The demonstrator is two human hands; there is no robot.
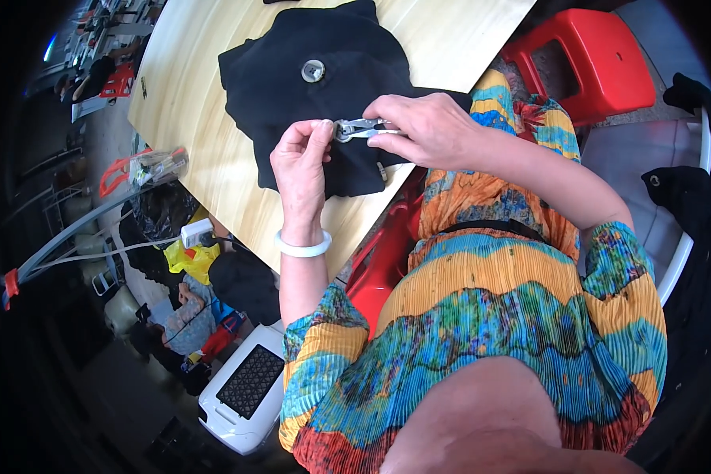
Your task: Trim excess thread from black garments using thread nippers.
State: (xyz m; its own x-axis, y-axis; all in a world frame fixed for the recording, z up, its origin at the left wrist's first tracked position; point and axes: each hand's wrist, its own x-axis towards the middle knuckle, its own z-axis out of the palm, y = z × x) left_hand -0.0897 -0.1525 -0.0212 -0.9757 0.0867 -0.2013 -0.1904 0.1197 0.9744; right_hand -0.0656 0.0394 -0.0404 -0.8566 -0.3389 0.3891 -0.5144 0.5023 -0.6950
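Note:
Black cloth (324, 39) lies spread over a light wooden table. Above it, my right hand (430, 130) grips the two handles of a small pair of metal pliers (362, 126), whose head points left. My left hand (300, 162) is closed in a pinch at the pliers' head, beside a small round metal part (341, 133); whether this part belongs to the pliers or is separate, I cannot tell. A white bangle circles my left wrist. Farther back on the cloth sits a small round container with a pale rim (314, 71). A short slim piece (381, 171) rests near the cloth's front edge.
The wooden table (197, 79) reaches left and back. A red stool (600, 67) stands at the right, by a grey-white chair (640, 174) with black garments. To the left are a curved metal bar (79, 225), a white plug (197, 232) and a yellow bag (191, 259).

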